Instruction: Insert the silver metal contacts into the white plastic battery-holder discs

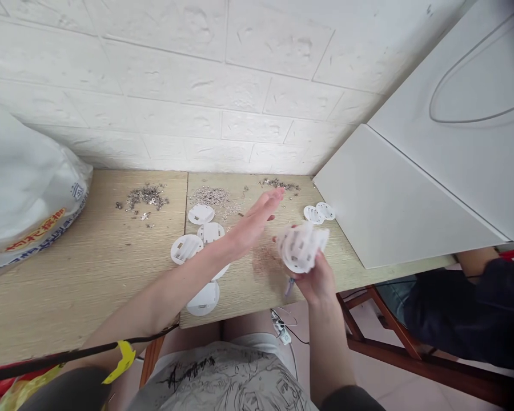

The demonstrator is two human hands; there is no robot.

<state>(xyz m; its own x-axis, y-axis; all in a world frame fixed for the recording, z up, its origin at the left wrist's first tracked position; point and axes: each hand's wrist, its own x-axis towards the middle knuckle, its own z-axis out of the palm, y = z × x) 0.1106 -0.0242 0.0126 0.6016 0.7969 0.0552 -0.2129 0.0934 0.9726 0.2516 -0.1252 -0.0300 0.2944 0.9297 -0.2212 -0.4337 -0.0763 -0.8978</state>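
My right hand (pixel 319 279) is closed on white slotted plastic discs (pixel 300 249), held tilted above the table and blurred by motion; I cannot tell how many. Stretched out with straight fingers, my left hand (pixel 255 220) hovers over the table to the left of them, apart from the discs and holding nothing. Several more white discs (pixel 187 249) lie on the table under and beside my left forearm, some overlapping. Two smaller-looking white discs (pixel 313 214) rest at the right, near the white panel.
Small metal parts lie in piles along the back: a left pile (pixel 148 197), a middle pile (pixel 212 196) and a right pile (pixel 278 184). A white sack (pixel 29 188) stands at the left, a white panel (pixel 394 200) at the right. Another person's dark clothing (pixel 458 308) shows beyond it.
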